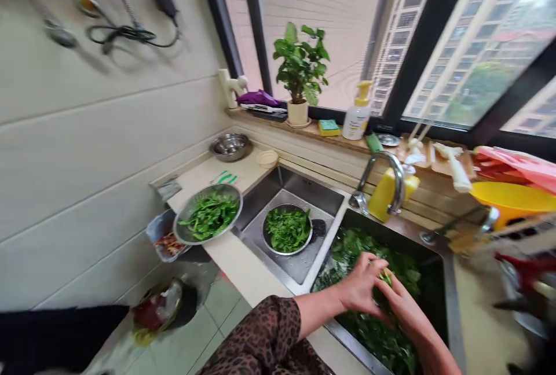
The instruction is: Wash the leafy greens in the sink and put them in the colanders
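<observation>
Both my hands are over the right sink basin [438, 259], which is full of green leafy vegetables [382, 340] in water. My left hand [362, 287], with a leopard-print sleeve behind it, curls its fingers round a small bunch of the greens [384, 276]. My right hand [402, 300] meets it from the right, fingers closed on the same bunch. A steel bowl of greens [288, 228] sits in the left basin. A steel colander of greens [208, 220] rests on the counter to the left.
A curved tap [386, 181] stands behind the sink with a yellow item hung on it. The sill holds a potted plant [300, 71], a soap pump bottle [357, 114] and a sponge [329, 127]. An empty steel bowl [230, 146] sits far left. A yellow basin [512, 198] is right.
</observation>
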`<state>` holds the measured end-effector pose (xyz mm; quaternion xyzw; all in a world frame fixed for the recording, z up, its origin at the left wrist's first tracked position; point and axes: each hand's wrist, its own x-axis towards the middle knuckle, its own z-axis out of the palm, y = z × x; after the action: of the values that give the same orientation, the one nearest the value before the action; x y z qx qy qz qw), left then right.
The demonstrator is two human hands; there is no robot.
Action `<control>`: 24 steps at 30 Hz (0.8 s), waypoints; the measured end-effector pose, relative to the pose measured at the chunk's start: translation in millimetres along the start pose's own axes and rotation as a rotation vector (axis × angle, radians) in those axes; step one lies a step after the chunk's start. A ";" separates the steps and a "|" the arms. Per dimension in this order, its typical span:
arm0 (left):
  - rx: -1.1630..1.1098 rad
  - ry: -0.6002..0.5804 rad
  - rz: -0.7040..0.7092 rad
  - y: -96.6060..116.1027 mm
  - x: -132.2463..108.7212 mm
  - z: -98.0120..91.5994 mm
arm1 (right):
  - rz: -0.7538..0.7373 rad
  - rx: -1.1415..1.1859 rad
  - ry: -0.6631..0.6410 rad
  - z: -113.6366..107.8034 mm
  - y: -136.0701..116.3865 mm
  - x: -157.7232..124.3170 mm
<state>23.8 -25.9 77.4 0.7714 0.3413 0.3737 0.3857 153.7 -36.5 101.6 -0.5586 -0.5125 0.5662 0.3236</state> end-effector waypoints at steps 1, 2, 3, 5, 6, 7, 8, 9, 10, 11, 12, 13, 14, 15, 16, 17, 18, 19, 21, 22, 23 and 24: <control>0.019 0.007 0.003 -3.9 0.5 3.9 | 0.048 -0.022 0.012 -0.8 3.4 0.9; 0.040 0.016 0.002 -7.9 1.0 7.4 | 0.080 -0.049 0.021 -2.3 6.7 2.4; 0.058 0.024 -0.005 -11.5 1.6 10.4 | 0.093 -0.073 0.021 -4.0 9.4 4.3; 0.074 0.052 -0.030 -16.6 1.8 14.6 | 0.091 -0.130 0.001 -6.6 11.3 7.6; 0.072 0.067 -0.039 -17.6 1.3 15.6 | 0.084 -0.158 -0.012 -6.9 9.9 8.1; 0.066 0.088 -0.044 -17.4 0.3 15.8 | 0.078 -0.185 -0.019 -6.3 6.9 7.5; 0.057 0.114 -0.052 -16.2 -1.1 15.3 | 0.070 -0.207 -0.023 -4.9 2.7 5.9; 0.047 0.151 -0.070 -14.2 -2.7 13.9 | 0.058 -0.219 -0.024 -2.9 -2.4 3.6; 0.032 0.198 -0.096 -12.0 -4.1 11.8 | 0.048 -0.220 -0.017 -0.6 -7.9 0.9; 0.006 0.252 -0.134 -9.8 -5.1 9.2 | 0.030 -0.208 -0.032 1.5 -13.1 -1.7; -0.038 0.305 -0.182 -8.3 -5.6 6.4 | 0.025 -0.184 -0.040 2.9 -17.6 -3.7; -0.108 0.352 -0.236 -7.6 -5.4 3.6 | 0.040 -0.132 -0.047 3.3 -21.0 -5.1; -0.209 0.382 -0.303 -7.9 -4.7 1.1 | 0.072 -0.050 -0.049 2.2 -23.1 -5.8; -0.332 0.407 -0.389 -9.1 -3.8 -0.8 | 0.107 0.047 -0.037 -0.2 -23.8 -6.0; -0.464 0.429 -0.483 -10.8 -2.8 -2.0 | 0.137 0.148 -0.020 -3.8 -23.2 -5.7; -0.593 0.450 -0.574 -12.8 -2.1 -2.7 | 0.160 0.241 0.003 -8.5 -21.4 -5.2; -0.709 0.476 -0.651 -14.7 -1.7 -3.2 | 0.173 0.316 0.030 -13.7 -18.6 -4.6; -0.807 0.506 -0.706 -16.3 -1.6 -4.1 | 0.182 0.367 0.061 -19.0 -14.8 -3.7; -0.952 0.560 -0.764 -17.3 -1.2 -8.9 | 0.204 0.399 0.136 -28.8 -4.9 -2.0; -1.005 0.581 -0.780 -16.7 -0.6 -14.3 | 0.220 0.393 0.173 -32.8 1.0 -1.3; -1.042 0.599 -0.788 -15.2 0.4 -22.3 | 0.234 0.381 0.203 -36.0 7.3 -0.9; -1.060 0.610 -0.783 -13.1 1.7 -33.3 | 0.246 0.368 0.223 -38.4 13.9 -0.8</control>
<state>-6.4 -7.1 80.9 0.1632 0.4579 0.5219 0.7009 193.7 -32.5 94.5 -0.6073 -0.2899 0.6201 0.4032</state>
